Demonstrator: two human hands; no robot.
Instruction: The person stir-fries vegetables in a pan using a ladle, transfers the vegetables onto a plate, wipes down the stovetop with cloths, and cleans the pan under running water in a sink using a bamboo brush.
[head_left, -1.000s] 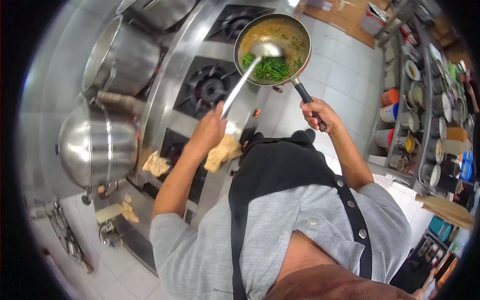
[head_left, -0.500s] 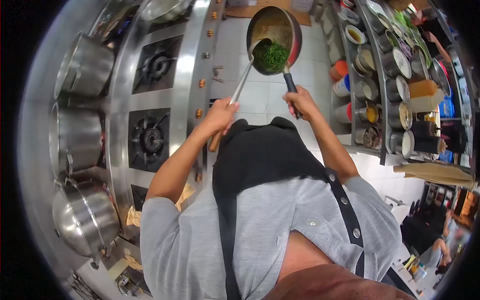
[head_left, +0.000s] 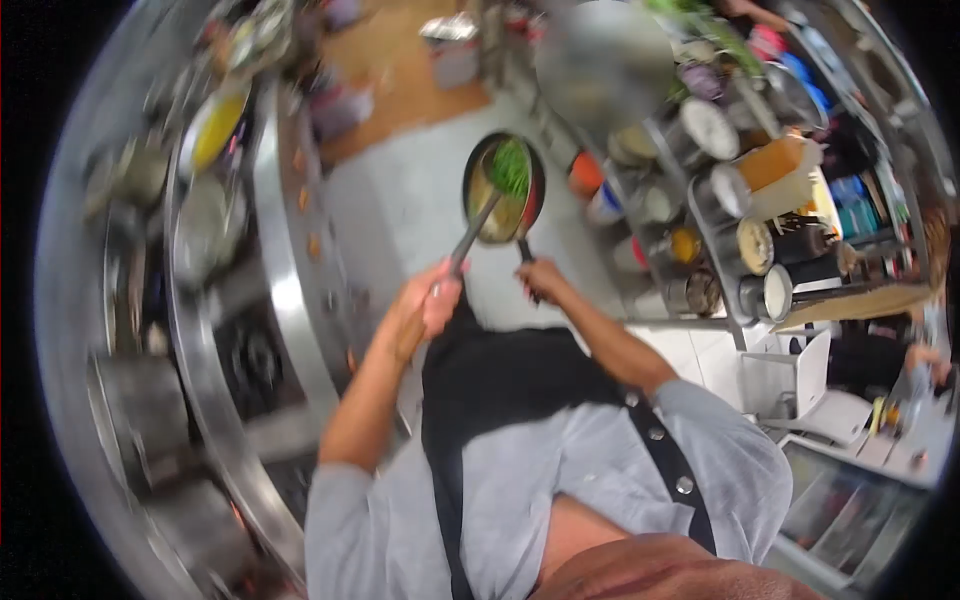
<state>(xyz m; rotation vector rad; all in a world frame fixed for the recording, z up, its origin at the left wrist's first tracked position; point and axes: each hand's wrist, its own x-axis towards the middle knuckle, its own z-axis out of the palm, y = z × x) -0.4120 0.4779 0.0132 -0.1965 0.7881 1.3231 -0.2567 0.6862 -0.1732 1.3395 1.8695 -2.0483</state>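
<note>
A dark-rimmed pan with a reddish side [head_left: 536,212] hangs tilted over the floor in front of me. Chopped greens [head_left: 511,168] lie at its far end, and a yellowish-brown residue coats the rest. My right hand [head_left: 541,281] is wrapped round the pan's black handle [head_left: 527,256]. Closed round the long ladle [head_left: 476,232] is my left hand [head_left: 427,304], left of the pan. The ladle's shaft reaches over the pan's rim towards the greens; its bowl cannot be made out.
A stove counter [head_left: 285,330] with burners and large pots runs along the left. On the right, shelves [head_left: 690,195] hold containers and food. Beyond them are a white chair [head_left: 828,405] and another person's arm [head_left: 925,358]. Cardboard [head_left: 400,70] lies on the floor ahead.
The view has swung away from the stove towards the floor and right-hand shelves. Pan and ladle have moved clear of the stove and closer to my body, with both hands keeping their hold.
</note>
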